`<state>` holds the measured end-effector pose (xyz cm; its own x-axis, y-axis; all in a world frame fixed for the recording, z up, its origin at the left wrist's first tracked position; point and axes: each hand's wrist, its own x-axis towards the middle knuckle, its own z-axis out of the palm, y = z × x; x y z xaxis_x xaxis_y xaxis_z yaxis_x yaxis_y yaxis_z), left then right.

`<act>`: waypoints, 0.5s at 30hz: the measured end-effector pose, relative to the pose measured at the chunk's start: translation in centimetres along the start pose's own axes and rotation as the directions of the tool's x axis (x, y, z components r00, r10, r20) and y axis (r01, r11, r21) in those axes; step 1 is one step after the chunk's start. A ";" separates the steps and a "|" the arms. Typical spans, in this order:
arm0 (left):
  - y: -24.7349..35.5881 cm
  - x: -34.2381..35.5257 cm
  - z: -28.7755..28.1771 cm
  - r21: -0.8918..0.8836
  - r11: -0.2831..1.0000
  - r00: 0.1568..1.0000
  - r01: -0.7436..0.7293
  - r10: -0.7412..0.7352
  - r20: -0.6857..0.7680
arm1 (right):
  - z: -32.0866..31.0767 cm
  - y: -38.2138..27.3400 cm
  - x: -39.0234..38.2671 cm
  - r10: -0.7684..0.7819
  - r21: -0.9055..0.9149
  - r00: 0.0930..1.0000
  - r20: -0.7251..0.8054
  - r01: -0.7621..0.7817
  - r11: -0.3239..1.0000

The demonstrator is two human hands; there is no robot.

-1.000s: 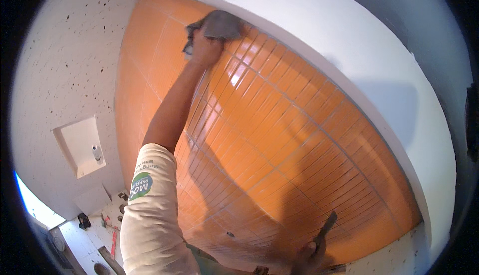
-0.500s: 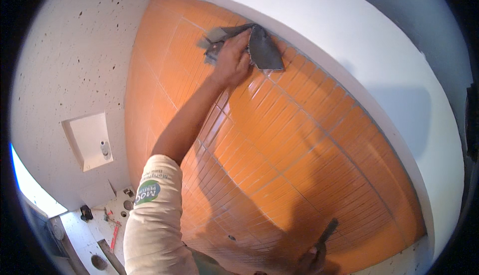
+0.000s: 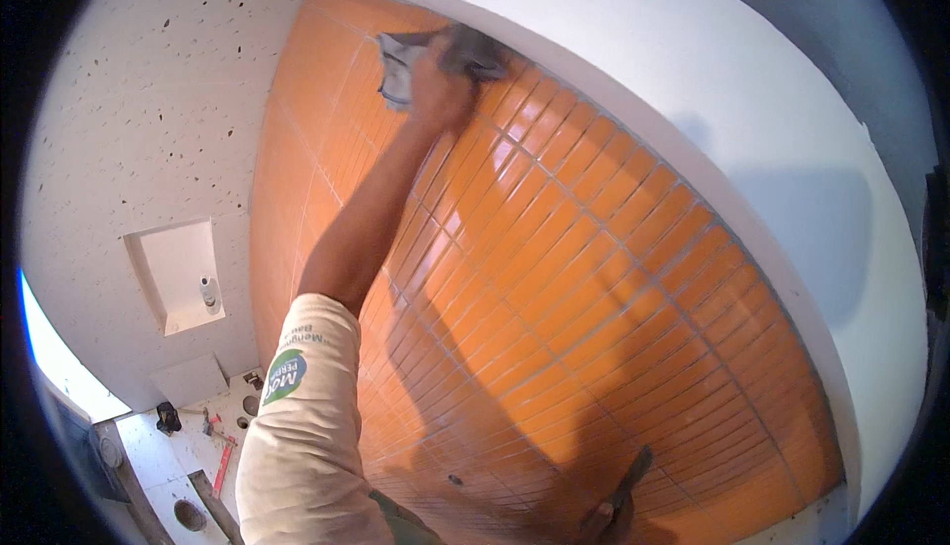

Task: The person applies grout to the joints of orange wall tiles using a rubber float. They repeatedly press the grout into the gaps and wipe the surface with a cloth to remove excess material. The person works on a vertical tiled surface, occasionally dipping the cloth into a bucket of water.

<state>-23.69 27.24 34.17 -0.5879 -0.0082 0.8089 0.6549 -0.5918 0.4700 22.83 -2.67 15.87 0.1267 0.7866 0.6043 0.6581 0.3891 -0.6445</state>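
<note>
My left hand [image 3: 442, 90] is raised to the upper part of an orange tiled wall [image 3: 554, 278], close to where it meets the white border. Its fingers are wrapped round a grey cloth [image 3: 398, 68], bunched and pressed on the tiles; motion blurs part of it. Grey lines run between the narrow glossy tiles. Low in the picture, my right hand [image 3: 606, 521] grips a dark, narrow flat-bladed tool [image 3: 635, 474], possibly a putty knife. Its tip points up and to the right, and most of that hand lies in shadow.
A white speckled wall [image 3: 148, 149] on the left has a recessed niche [image 3: 178, 273] holding a small bottle [image 3: 208, 291]. Below, a white counter [image 3: 163, 461] with round holes carries a red tool [image 3: 223, 466] and a black object [image 3: 167, 418]. A white ledge [image 3: 693, 80] borders the tiles.
My left hand has moved the cloth left and slightly up along the tiles' top edge. My right hand and its tool have shifted slightly left and down.
</note>
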 end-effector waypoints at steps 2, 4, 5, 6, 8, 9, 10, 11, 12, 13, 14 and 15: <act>4.4 -3.4 -0.6 -0.190 0.977 0.982 -0.096 0.124 0.140 | 0.9 0.0 0.5 -0.027 0.004 0.999 0.021 0.027 1.000; 5.5 -6.1 0.7 -0.283 0.900 0.919 -0.331 0.375 0.120 | 2.1 -0.5 1.1 -0.065 0.003 0.997 0.045 0.065 0.998; 7.4 -7.1 -0.1 -0.332 0.846 0.850 -0.417 0.493 0.189 | 2.7 -0.8 1.4 -0.080 0.003 0.996 0.050 0.080 0.997; 6.8 -6.9 -0.2 -0.298 0.857 0.844 -0.420 0.490 0.219 | 3.1 -1.0 1.4 -0.090 -0.001 0.994 0.057 0.090 0.996; 5.1 -5.8 0.0 -0.236 0.871 0.832 -0.430 0.484 0.271 | 3.5 -1.5 1.6 -0.123 -0.006 0.990 0.067 0.123 0.992; 3.9 -4.9 0.2 -0.203 0.885 0.847 -0.419 0.462 0.263 | 3.5 -1.6 1.5 -0.126 -0.008 0.990 0.070 0.126 0.992; 3.5 -4.1 -0.6 -0.223 0.881 0.864 -0.418 0.461 0.202 | 3.2 -1.7 1.5 -0.132 -0.010 0.988 0.076 0.133 0.991; 3.1 -2.9 -1.4 -0.244 0.871 0.874 -0.427 0.466 0.135 | 3.0 -1.7 1.4 -0.140 -0.008 0.988 0.072 0.141 0.990; 1.1 -2.2 -1.0 -0.093 0.855 0.856 -0.511 0.515 0.034 | 2.5 -1.5 1.2 -0.139 -0.006 0.988 0.068 0.140 0.990; 1.5 -1.8 -1.4 -0.123 0.937 0.943 -0.326 0.332 0.034 | 1.7 -1.2 0.8 -0.127 -0.014 0.990 0.061 0.128 0.992; 0.4 -0.3 -1.6 -0.065 0.983 0.984 -0.172 0.175 0.032 | 0.9 -0.8 0.6 -0.117 -0.014 0.992 0.043 0.118 0.993; -0.3 -0.5 -1.7 -0.114 0.993 1.000 0.030 -0.030 0.000 | -0.1 -0.4 0.2 -0.107 -0.018 0.994 0.030 0.107 0.994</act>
<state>-24.41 26.06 32.99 -0.6074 0.0095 0.7944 0.5788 -0.6796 0.4507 22.67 -2.72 16.35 0.0333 0.7545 0.6554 0.6814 0.4626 -0.5672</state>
